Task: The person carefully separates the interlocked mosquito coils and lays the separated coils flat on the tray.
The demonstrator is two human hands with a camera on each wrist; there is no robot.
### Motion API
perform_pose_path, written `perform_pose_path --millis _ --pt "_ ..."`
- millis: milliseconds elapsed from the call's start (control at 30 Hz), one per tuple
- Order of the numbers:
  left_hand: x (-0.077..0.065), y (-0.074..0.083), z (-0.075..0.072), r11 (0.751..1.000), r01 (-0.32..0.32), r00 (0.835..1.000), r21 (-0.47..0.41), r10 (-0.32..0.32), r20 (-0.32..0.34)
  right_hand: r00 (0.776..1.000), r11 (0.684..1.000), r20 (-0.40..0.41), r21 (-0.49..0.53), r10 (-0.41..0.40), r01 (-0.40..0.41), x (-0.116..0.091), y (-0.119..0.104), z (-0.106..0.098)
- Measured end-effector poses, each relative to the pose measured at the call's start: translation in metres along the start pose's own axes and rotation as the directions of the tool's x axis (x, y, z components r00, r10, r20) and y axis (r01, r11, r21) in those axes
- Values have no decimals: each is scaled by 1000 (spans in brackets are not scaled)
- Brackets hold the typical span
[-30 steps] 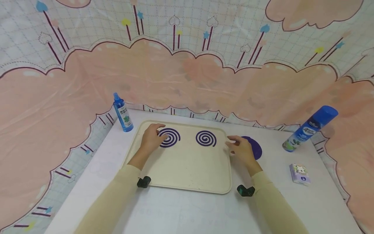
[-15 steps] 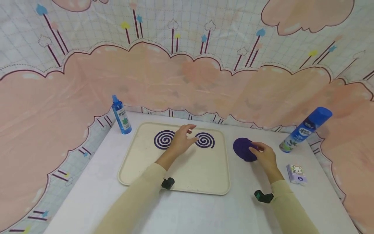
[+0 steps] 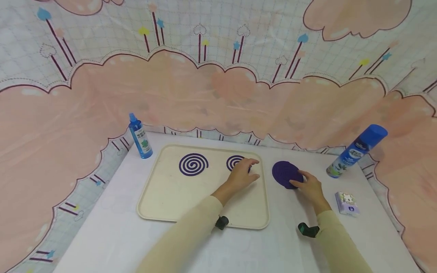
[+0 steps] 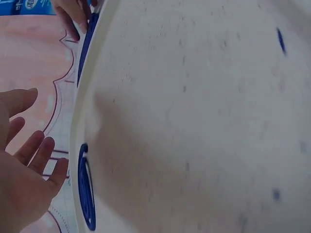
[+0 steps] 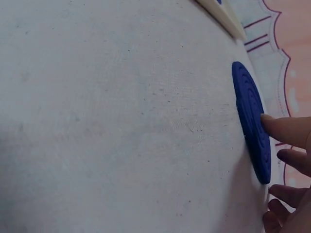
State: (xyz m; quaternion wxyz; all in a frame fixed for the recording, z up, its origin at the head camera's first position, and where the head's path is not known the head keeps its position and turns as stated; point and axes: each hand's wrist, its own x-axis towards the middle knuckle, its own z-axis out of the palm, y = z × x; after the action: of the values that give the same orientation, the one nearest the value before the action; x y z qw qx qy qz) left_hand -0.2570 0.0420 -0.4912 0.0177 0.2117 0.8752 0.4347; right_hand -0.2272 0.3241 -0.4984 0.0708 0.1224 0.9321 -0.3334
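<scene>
Two dark blue mosquito coils lie on the cream tray: the left coil [image 3: 193, 164] is in full view, the right coil [image 3: 234, 162] partly hidden under my left hand [image 3: 240, 175]. That hand reaches over the tray's right part, fingers spread and holding nothing; in the left wrist view its fingers [image 4: 35, 150] are loosely bent. Right of the tray, a disc of tightly nested mosquito coils [image 3: 286, 173] lies on the table. My right hand [image 3: 311, 189] holds its right edge; in the right wrist view the thumb [image 5: 284, 128] touches the disc, the other fingers beside its edge.
The tray [image 3: 205, 218] lies on a white table [image 3: 252, 250]. A blue spray bottle [image 3: 140, 138] stands at back left. At right are a tall blue aerosol can [image 3: 356, 151] and a small purple-and-white box [image 3: 347, 203]. Patterned cloth [image 3: 191, 98] hangs behind.
My left hand has swept right, from the left coil across the tray to over the right coil. My right hand has moved right from the tray's edge onto the disc of nested coils.
</scene>
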Motion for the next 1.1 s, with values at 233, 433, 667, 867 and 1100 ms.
perform_pose_path --millis 233,433,667,867,1100 --pt "5 9 21 994 -19 998 103 14 56 995 997 -56 0 -83 83 -2 -3 7" --pt "0 16 33 990 -24 993 142 7 120 991 983 -107 162 -74 91 -13 -3 11" --pt "-4 19 38 992 -7 991 125 -10 130 999 866 -46 500 2 22 -21 -5 3" --pt "-1 18 35 1000 19 998 20 -20 66 1000 730 12 683 -29 13 -27 -15 -2" --pt "-3 13 30 984 49 998 -171 -52 -16 994 719 5 691 -107 74 -33 -25 3"
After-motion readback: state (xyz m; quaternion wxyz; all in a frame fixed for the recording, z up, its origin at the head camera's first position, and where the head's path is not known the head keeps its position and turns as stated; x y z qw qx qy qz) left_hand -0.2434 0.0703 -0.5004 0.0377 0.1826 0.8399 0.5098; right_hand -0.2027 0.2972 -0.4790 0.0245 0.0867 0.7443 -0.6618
